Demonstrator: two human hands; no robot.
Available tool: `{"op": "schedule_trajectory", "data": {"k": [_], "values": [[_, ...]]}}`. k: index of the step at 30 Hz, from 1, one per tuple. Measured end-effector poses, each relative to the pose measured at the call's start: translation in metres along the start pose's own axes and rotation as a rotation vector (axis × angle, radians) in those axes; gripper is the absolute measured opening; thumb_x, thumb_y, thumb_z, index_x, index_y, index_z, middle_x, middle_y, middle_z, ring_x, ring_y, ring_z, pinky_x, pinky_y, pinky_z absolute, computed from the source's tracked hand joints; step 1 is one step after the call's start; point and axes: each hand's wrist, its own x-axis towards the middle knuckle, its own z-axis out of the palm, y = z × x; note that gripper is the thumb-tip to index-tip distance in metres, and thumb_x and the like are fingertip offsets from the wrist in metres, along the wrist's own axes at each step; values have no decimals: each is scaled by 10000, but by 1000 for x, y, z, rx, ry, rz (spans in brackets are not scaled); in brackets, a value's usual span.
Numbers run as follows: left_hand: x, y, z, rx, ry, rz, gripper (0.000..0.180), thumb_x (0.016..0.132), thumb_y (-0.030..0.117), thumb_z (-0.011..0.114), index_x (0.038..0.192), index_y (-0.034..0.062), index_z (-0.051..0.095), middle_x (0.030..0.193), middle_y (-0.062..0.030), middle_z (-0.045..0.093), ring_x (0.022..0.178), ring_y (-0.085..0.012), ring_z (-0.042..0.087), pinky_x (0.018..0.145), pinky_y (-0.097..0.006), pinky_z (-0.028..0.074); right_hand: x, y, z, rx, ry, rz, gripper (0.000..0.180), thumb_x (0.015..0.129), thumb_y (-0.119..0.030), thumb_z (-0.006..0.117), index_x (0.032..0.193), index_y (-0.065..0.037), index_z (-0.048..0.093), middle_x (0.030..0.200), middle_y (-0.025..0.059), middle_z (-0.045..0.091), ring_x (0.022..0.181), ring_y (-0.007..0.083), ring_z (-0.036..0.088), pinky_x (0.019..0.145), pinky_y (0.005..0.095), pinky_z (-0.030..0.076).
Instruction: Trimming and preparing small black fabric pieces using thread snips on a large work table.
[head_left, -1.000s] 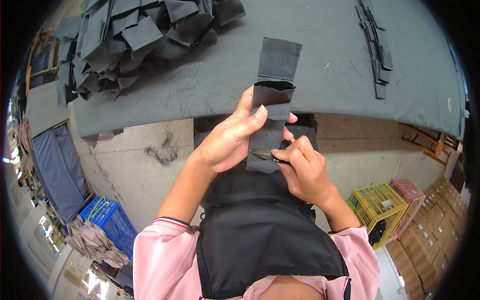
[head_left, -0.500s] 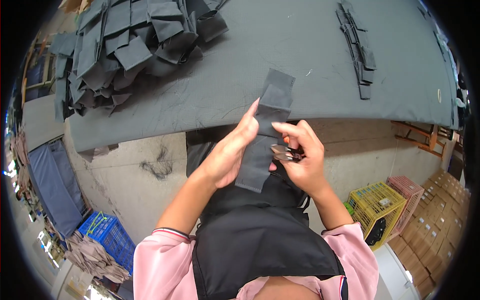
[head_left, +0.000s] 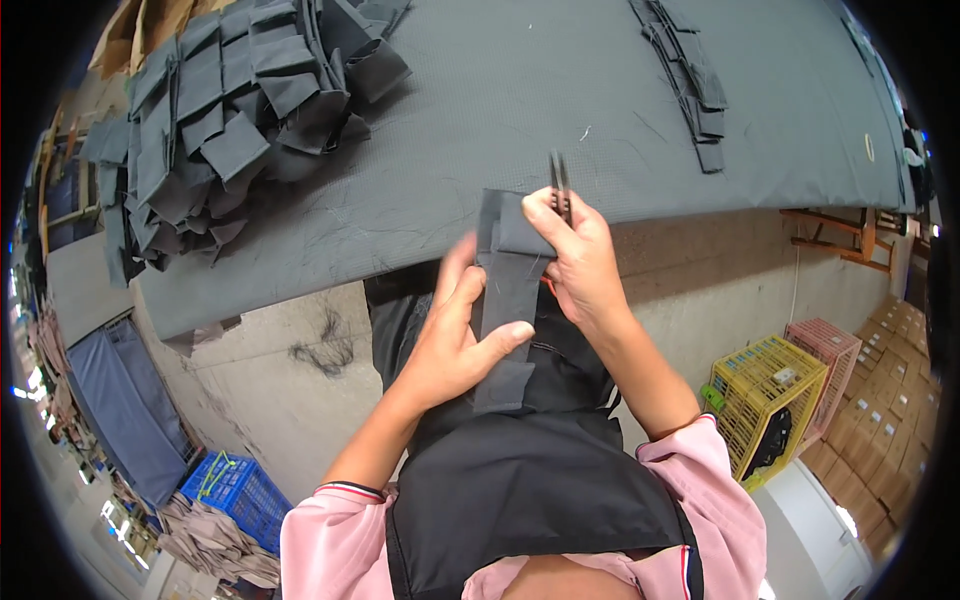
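Note:
A dark grey fabric piece [head_left: 510,290], long and folded over at its top, hangs between both hands in front of my black apron. My left hand [head_left: 455,335] grips its middle, thumb across the front. My right hand [head_left: 580,260] pinches the folded top edge and also holds small thread snips [head_left: 558,185], whose blades point up toward the grey table [head_left: 560,90].
A big heap of the same dark fabric pieces [head_left: 225,120] lies at the table's left. A row of narrow strips [head_left: 685,75] lies at the upper right. On the floor stand a yellow crate [head_left: 765,395], a pink crate [head_left: 835,355] and a blue crate [head_left: 235,490].
The fabric piece has been folded down and pulled off the table toward my body. My right hand moved up to its top edge with the snips now pointing upward.

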Motion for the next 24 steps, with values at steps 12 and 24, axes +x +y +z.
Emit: {"op": "schedule_trajectory", "data": {"k": [12, 24], "values": [[11, -5, -15, -113, 179, -7, 417, 715, 327, 758, 872, 6, 544, 1226, -90, 553, 1236, -295, 429, 994, -394, 364, -44, 8, -22, -703, 112, -439, 308, 802, -87, 674, 1069, -24, 534, 839, 76, 592, 697, 121, 580, 636, 246, 470], [14, -8, -17, -58, 94, 122, 419, 727, 320, 761, 854, 50, 466, 1300, -143, 479, 1335, -358, 278, 1062, -472, 250, -53, -7, -22, -857, 35, -606, 244, 753, -67, 690, 980, -44, 600, 750, 84, 621, 616, 208, 615, 542, 284, 471]]}}
